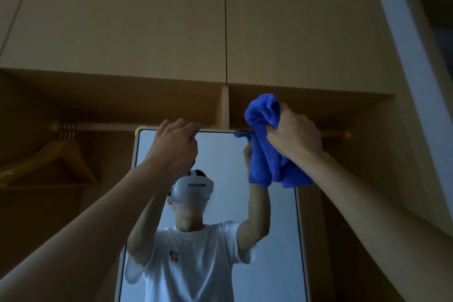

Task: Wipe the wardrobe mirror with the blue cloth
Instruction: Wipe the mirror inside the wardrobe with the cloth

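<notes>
The tall wardrobe mirror stands upright in front of me, with a pale frame and rounded top corners. My left hand grips its top edge near the left corner, fingers curled over the frame. My right hand holds the bunched blue cloth against the mirror's upper right corner. The cloth hangs down over the glass and hides that corner. The glass reflects a person in a white shirt with a headset, both arms raised.
Behind the mirror is an open wooden wardrobe with a hanging rail and a wooden hanger at the left. Closed upper cabinet doors fill the top. A white wall and a door frame lie at the right.
</notes>
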A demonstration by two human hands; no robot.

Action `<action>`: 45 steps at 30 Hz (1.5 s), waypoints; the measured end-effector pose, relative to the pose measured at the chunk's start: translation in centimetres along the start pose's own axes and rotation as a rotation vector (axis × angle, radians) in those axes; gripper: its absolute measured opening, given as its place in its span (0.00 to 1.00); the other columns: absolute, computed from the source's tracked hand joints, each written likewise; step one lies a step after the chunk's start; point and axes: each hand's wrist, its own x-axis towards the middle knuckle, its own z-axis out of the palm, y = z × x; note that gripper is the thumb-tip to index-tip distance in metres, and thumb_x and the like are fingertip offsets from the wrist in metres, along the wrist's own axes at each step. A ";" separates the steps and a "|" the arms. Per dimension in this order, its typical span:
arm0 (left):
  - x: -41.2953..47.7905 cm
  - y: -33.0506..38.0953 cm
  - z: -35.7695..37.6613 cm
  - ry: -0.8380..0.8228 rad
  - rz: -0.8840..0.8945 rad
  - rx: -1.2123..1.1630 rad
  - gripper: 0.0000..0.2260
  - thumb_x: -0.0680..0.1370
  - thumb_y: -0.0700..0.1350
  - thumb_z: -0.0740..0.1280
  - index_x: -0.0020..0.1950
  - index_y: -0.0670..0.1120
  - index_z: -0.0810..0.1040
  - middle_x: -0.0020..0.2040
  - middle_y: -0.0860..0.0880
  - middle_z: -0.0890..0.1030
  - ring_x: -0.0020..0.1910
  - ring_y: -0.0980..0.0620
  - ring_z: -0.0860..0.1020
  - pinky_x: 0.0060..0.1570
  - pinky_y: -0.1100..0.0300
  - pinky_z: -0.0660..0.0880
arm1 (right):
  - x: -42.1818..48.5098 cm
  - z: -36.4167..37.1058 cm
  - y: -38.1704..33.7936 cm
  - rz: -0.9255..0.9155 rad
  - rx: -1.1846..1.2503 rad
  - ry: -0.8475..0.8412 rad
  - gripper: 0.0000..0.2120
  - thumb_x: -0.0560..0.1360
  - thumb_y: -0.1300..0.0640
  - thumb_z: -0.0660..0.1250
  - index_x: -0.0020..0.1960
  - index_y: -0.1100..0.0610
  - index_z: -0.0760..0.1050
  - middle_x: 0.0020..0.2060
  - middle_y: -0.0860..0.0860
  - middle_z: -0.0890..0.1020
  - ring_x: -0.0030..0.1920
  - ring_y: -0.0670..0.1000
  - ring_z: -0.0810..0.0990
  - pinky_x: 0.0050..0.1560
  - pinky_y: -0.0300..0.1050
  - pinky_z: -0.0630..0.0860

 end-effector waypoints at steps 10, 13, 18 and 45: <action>-3.1 -3.6 -2.4 -0.007 -0.172 0.067 0.19 0.80 0.60 0.51 0.71 0.64 0.66 0.63 0.51 0.75 0.69 0.46 0.68 0.69 0.35 0.64 | 0.3 -0.7 1.1 0.060 -0.046 -0.055 0.06 0.76 0.51 0.65 0.50 0.51 0.69 0.33 0.48 0.77 0.30 0.48 0.76 0.27 0.40 0.65; -3.2 -3.1 -2.9 -0.037 -0.189 -0.083 0.24 0.80 0.61 0.49 0.74 0.61 0.67 0.68 0.50 0.72 0.73 0.45 0.63 0.64 0.43 0.70 | 0.4 -0.3 -1.1 0.022 -0.009 -0.081 0.06 0.76 0.51 0.65 0.50 0.51 0.70 0.33 0.48 0.77 0.30 0.49 0.76 0.28 0.41 0.65; -3.2 -2.4 -3.0 -0.001 -0.220 -0.059 0.19 0.84 0.55 0.55 0.74 0.60 0.68 0.69 0.52 0.71 0.74 0.48 0.61 0.61 0.46 0.72 | 0.2 0.9 -6.5 -0.090 0.018 -0.093 0.09 0.75 0.49 0.65 0.51 0.51 0.69 0.33 0.47 0.75 0.30 0.48 0.73 0.29 0.42 0.65; -3.7 -2.0 -3.5 0.009 -0.336 -0.118 0.20 0.85 0.54 0.55 0.77 0.55 0.67 0.76 0.43 0.64 0.70 0.40 0.70 0.56 0.49 0.73 | 0.4 0.0 -4.1 -0.028 -0.049 -0.118 0.04 0.76 0.52 0.64 0.47 0.50 0.70 0.31 0.48 0.75 0.29 0.49 0.74 0.27 0.39 0.62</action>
